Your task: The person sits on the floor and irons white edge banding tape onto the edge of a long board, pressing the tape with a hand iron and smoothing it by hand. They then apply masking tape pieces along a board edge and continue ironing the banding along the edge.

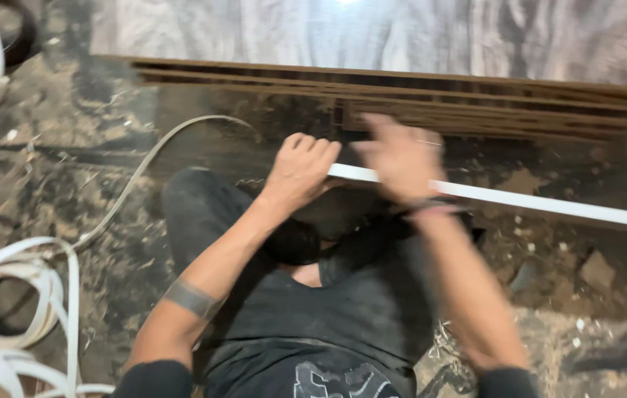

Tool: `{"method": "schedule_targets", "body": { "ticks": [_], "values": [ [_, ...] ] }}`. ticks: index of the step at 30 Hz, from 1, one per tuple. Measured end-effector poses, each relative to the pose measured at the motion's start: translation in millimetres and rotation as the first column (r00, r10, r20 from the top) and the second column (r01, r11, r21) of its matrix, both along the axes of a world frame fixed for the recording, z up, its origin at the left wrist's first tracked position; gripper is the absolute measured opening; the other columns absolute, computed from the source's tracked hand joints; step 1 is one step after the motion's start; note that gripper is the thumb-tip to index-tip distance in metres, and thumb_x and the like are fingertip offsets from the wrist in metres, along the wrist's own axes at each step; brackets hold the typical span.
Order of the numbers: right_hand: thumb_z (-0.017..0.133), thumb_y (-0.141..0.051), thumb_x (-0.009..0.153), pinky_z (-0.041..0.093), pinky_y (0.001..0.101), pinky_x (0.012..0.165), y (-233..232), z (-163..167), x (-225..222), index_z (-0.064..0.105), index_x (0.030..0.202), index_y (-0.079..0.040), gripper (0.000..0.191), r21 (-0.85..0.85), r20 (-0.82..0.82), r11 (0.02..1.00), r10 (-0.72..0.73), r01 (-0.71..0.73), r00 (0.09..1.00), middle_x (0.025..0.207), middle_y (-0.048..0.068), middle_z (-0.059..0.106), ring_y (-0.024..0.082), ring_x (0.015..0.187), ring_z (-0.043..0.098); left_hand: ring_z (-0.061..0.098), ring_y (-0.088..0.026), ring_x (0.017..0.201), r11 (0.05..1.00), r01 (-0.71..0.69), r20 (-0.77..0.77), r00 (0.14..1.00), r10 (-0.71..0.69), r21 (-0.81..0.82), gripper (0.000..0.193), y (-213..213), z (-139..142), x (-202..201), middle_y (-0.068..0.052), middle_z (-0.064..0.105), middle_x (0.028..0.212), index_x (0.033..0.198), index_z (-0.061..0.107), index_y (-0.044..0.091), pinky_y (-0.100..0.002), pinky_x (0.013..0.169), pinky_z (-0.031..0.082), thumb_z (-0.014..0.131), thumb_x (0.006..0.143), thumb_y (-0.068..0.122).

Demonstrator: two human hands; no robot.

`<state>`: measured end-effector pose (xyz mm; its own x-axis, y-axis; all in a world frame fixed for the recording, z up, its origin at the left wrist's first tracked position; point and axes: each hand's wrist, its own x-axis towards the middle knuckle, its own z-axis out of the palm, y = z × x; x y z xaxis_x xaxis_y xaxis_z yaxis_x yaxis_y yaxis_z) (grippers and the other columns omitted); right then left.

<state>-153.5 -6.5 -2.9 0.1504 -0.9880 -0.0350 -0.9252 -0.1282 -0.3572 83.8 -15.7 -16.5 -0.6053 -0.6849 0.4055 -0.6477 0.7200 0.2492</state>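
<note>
A long white strip (534,201) runs from the middle of the view to the right edge, just above the dirty floor. My left hand (300,171) is closed around the strip's left end. My right hand (400,156) is blurred with motion and lies over the strip just right of the left hand, its fingers spread toward a stack of brown boards (475,110). I cannot tell whether the right hand grips the strip. My dark trousers and shirt fill the bottom middle.
A coil of white edge banding (15,309) lies at the lower left, with one strand trailing up across the floor. A pale wood-grain panel (402,33) tops the stack of boards. Sawdust and scraps litter the floor.
</note>
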Motion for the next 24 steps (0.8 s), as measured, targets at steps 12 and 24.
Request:
{"method": "schedule_targets", "body": {
  "ticks": [12,24],
  "values": [
    [0.087,-0.04,0.064,0.027,0.0558,0.123,80,33,-202,0.053,0.148,-0.016,0.094,-0.071,-0.235,0.995,0.056,-0.075,0.97,0.14,0.015,0.06,0.033,0.141,0.049,0.064,-0.024,0.085,0.999,-0.048,0.131,0.99,0.047,0.004,0.028,-3,18,-26,-0.004,0.064,0.084,0.109,0.065,0.013,-0.053,0.1,0.047,0.073,0.091,0.032],
    [0.085,-0.03,0.074,0.046,0.0442,0.091,79,19,-170,0.067,0.118,-0.014,0.05,-0.007,-0.282,1.0,-0.028,0.027,0.959,0.111,0.01,0.068,0.032,0.111,0.064,0.069,-0.035,0.08,0.98,0.055,0.027,0.998,-0.061,0.194,0.031,-16,-10,19,-0.012,0.067,0.082,0.109,0.068,0.01,-0.051,0.065,0.053,0.073,0.087,0.031]
  ]
}}
